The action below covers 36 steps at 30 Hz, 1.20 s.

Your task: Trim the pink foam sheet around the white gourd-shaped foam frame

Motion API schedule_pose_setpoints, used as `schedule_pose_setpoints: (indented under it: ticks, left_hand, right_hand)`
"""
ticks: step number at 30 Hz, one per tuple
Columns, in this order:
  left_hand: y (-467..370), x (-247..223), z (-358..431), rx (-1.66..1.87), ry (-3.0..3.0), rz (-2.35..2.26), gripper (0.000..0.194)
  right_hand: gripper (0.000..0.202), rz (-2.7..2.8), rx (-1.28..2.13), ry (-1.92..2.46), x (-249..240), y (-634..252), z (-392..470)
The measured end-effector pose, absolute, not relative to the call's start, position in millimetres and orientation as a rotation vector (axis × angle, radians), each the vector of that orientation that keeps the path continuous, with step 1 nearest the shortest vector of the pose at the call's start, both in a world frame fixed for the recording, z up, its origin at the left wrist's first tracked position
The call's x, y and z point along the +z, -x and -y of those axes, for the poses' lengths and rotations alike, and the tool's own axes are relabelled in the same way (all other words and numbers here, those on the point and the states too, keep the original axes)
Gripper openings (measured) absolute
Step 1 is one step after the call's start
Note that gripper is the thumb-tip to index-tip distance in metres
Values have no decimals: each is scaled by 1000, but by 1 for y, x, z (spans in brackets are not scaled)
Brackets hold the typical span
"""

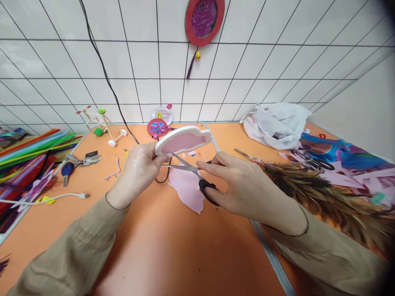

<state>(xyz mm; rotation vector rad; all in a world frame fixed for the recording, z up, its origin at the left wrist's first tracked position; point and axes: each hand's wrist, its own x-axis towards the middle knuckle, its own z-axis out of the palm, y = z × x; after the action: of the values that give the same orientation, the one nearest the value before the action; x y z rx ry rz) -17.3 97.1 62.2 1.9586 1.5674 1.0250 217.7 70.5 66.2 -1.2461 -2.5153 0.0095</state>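
Note:
My left hand [140,168] pinches the left end of a white-rimmed frame [202,135] with pink material across its inside, held tilted above the table. In my right hand [237,181] is a pair of scissors [208,191] with black handles. Its blades are parted and point left, at the frame's lower edge near my left fingers. Whether they touch the frame I cannot tell. Below the blades a pink sheet [188,191] with an uneven edge lies on the orange table [148,246].
Pipe cleaners [37,144], keys [83,160] and a white cable [55,198] lie left. Behind stand a stick model [100,123] and round ornaments [157,127]. To the right are a plastic bag [276,123], brown feathers [314,193] and pink scraps [348,176].

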Motion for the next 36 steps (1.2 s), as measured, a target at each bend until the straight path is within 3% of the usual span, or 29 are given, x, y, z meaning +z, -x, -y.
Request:
schedule_pose_setpoints:
  ticks: [36]
  left_hand:
    - [18, 57, -100, 1068, -1852, -1605, 14]
  right_hand:
    - [40, 2461, -30, 1180, 57, -215, -69]
